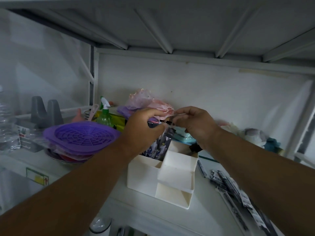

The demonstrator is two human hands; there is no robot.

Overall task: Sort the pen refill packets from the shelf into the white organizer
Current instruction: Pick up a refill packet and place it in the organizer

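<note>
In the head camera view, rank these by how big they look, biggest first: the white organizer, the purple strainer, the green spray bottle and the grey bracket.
1. purple strainer and white organizer: look alike in size, so no ranking between them.
2. grey bracket.
3. green spray bottle, though it stands farther back, so this is unsure.

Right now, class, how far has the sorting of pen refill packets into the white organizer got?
Done: several packets stand in the white organizer's back compartment. In hand: the left hand and right hand pinch the top of one packet above it. Left: loose packets lie on the shelf to the right.
</note>
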